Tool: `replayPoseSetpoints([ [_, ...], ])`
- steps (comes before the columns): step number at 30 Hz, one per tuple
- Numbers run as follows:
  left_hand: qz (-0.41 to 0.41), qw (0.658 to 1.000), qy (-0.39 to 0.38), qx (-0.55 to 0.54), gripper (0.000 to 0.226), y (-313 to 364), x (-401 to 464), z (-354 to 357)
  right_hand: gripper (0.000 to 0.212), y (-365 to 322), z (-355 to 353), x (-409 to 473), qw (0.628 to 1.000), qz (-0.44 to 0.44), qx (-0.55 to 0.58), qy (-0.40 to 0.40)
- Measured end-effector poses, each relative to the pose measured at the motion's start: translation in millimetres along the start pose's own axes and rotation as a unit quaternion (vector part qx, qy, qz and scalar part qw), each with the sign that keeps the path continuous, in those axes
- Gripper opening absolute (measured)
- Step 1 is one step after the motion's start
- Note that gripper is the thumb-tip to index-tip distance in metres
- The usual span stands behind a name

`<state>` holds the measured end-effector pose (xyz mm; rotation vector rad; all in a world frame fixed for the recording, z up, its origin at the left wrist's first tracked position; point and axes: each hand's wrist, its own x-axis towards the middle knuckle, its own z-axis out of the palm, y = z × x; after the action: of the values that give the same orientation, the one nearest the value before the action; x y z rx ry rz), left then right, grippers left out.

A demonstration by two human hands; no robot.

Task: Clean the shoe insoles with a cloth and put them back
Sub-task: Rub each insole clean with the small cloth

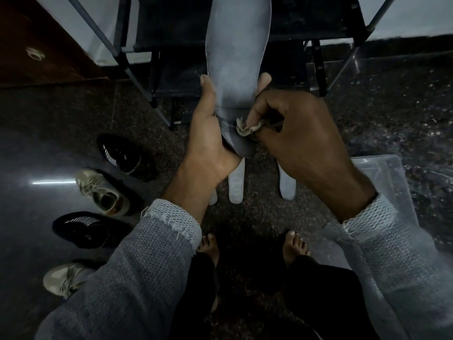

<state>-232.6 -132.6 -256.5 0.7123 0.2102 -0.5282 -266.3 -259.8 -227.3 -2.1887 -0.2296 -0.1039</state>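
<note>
On floor, four shoes [120,155], three insoles [236,185], fourth insole [236,57] in hands [257,133].

Held insole [236,57]: top end cut off by upper frame edge; heel end partly covered by left hand [208,133] and right hand [301,133]. Cloth [247,128] mostly hidden inside right-hand fingers [259,111], only a crumpled corner shows. Below the held insole, three more insoles on floor [236,185], upper parts hidden behind the hands and wrists; print on the middle one too faint to read. Clear plastic box [382,168] right of them, partly covered by right sleeve [375,231]. Rack [171,28] behind the held insole cut off at top. Scene dim, shoe details murky.
</note>
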Motion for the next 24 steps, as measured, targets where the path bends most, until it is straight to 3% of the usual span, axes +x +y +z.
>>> replayPoseSetpoints([
  [10,0.016,1.000,-0.004,-0.010,0.076,-0.3,-6.3,4.6,0.008,-10.6,2.3,-2.0,0.998,-0.026,0.038,-0.043],
  [17,0.020,0.999,-0.022,-0.025,0.068,2.8,-4.9,0.7,0.011,0.1,-8.3,0.3,0.998,-0.015,-0.025,-0.060],
  [24,0.022,0.998,-0.040,-0.043,0.071,-0.3,-10.2,4.6,0.009,-15.1,0.6,-1.8,0.995,-0.041,0.049,-0.080],
])
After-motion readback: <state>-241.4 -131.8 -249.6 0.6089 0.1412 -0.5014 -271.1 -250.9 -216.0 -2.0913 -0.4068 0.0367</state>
